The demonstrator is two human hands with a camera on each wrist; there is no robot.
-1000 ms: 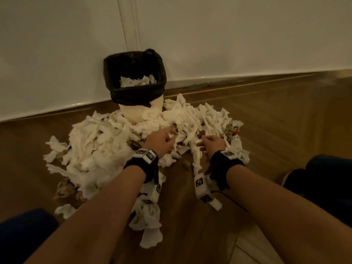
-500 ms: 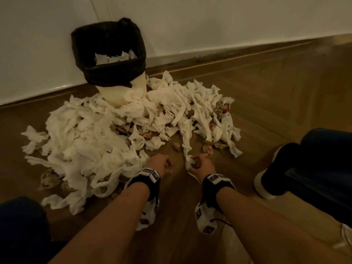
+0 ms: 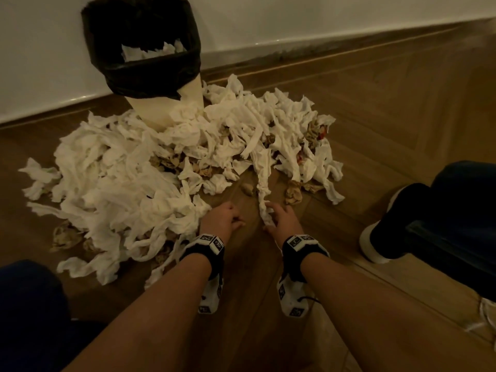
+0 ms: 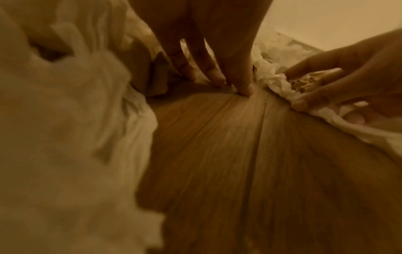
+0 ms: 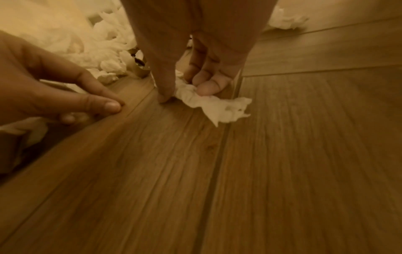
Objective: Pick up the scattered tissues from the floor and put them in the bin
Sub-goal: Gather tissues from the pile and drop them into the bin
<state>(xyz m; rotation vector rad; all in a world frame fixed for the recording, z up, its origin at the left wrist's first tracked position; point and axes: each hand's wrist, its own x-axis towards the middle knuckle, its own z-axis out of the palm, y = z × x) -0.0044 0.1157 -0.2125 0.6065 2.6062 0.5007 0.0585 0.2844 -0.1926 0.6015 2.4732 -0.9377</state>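
Right hand (image 3: 281, 220): I read it as pinching the near end of a long twisted tissue strip (image 3: 263, 189). The right wrist view shows thumb on one side and curled fingers (image 5: 208, 86) on the other, the white end of the strip (image 5: 208, 103) bunched between them and trailing onto the floor (image 5: 304, 154). From the head view the strip runs away from the hand, back into the heap.

Left hand (image 3: 221, 218): low, just beside the right, at the near edge of the heap. In the left wrist view its fingertips (image 4: 243, 87) press down on the bare boards, fingers fairly straight. I see nothing held in it. The right hand (image 4: 348, 77) shows at that view's right edge, strip under its fingers.

Tissue heap (image 3: 128, 178): a broad mound of white crumpled tissues spread over the wooden floor (image 3: 389, 116), mostly to the left of the hands and ahead of them, with a few brownish, soiled wads mixed in. One small wad (image 3: 247, 188) lies alone just beyond the hands.

Bin (image 3: 161, 103): stands against the wall (image 3: 295, 20) behind the heap, pale body, black liner (image 3: 150, 71) folded over the rim. Tissues touch its base; some white tissue (image 3: 150, 51) is visible inside.

Far right: a dark shoe with white sole (image 3: 381, 237).
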